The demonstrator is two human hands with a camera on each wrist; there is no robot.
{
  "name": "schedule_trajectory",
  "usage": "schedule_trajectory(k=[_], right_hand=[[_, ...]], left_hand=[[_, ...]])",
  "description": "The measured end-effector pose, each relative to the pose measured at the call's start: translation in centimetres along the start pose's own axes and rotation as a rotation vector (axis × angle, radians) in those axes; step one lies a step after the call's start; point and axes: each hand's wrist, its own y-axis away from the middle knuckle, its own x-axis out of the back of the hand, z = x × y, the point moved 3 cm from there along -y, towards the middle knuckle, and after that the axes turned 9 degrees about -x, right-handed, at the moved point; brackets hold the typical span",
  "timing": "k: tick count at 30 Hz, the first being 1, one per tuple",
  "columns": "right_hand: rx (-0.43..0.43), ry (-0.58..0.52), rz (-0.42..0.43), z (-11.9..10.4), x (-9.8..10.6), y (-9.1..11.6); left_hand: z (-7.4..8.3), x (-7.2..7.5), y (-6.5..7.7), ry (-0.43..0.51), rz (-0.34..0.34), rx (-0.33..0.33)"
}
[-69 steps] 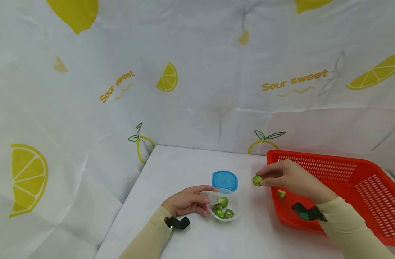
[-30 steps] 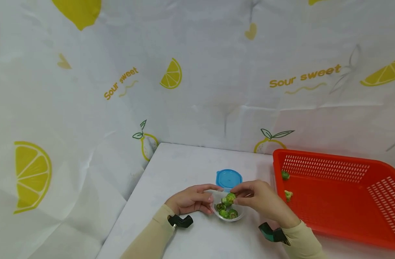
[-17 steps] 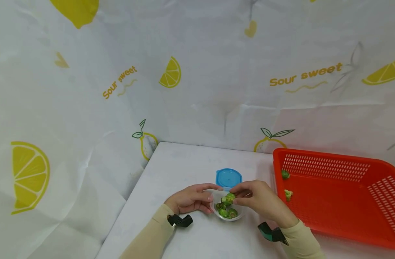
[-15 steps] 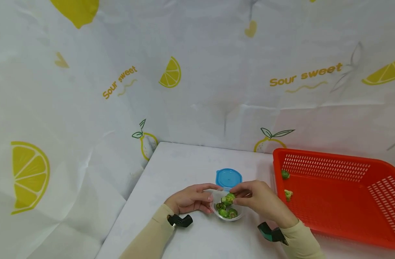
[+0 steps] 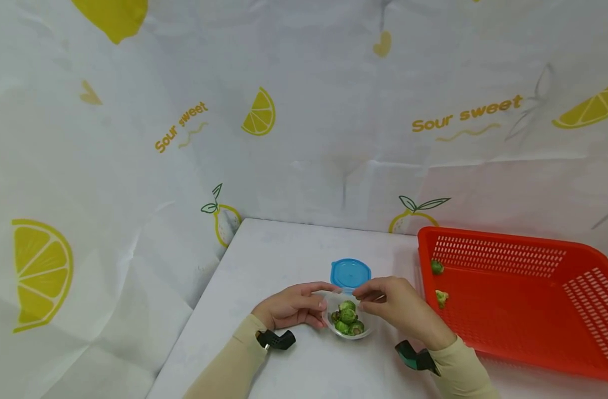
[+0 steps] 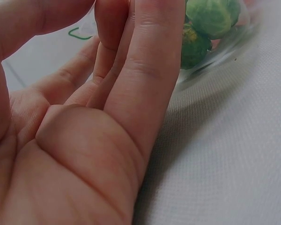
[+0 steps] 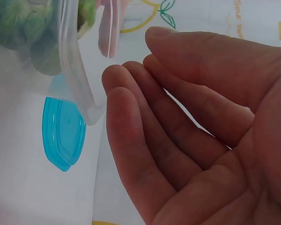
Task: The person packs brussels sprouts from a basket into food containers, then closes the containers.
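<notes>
A clear plastic container [image 5: 329, 324] stands on the white table in the head view, with several Brussels sprouts [image 5: 348, 316] piled inside. At its left side, my left hand [image 5: 294, 306] holds the wall and rim, the index finger reaching along the back. Sprouts [image 6: 210, 16] show past the fingers in the left wrist view, while much of the container is hidden there. Over the right rim hovers my right hand [image 5: 401, 307], its fingers loosely bent. The right wrist view shows nothing between that hand's thumb and fingers. Behind the container lies a blue lid [image 5: 351, 273].
A red plastic basket [image 5: 513, 321] with slotted walls stands on the right. Along its left wall lie a green sprout [image 5: 437, 267] and a pale yellow-green vegetable piece [image 5: 441, 298]. A lemon-printed white sheet [image 5: 309, 111] rises behind the table.
My right hand carried a Brussels sprout left from beside the basket to the container and let it go among the others. My left hand has stayed at the container.
</notes>
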Motion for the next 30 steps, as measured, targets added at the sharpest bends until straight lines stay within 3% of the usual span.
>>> schedule_trajectory(k=[16,24,30], right_hand=[[-0.052,-0.008,-0.016,0.1,1.9,1.3],[-0.049,0.076,0.030,0.9,7.2,2.9],[-0.087,0.162,0.049,3.5,11.6,3.6]], left_hand=[[0.1,-0.6,-0.8,-0.002,-0.011,-0.006],[-0.1,-0.3,-0.4,-0.028,0.007,-0.004],[-0.1,-0.1,0.1,-0.025,0.023,0.000]])
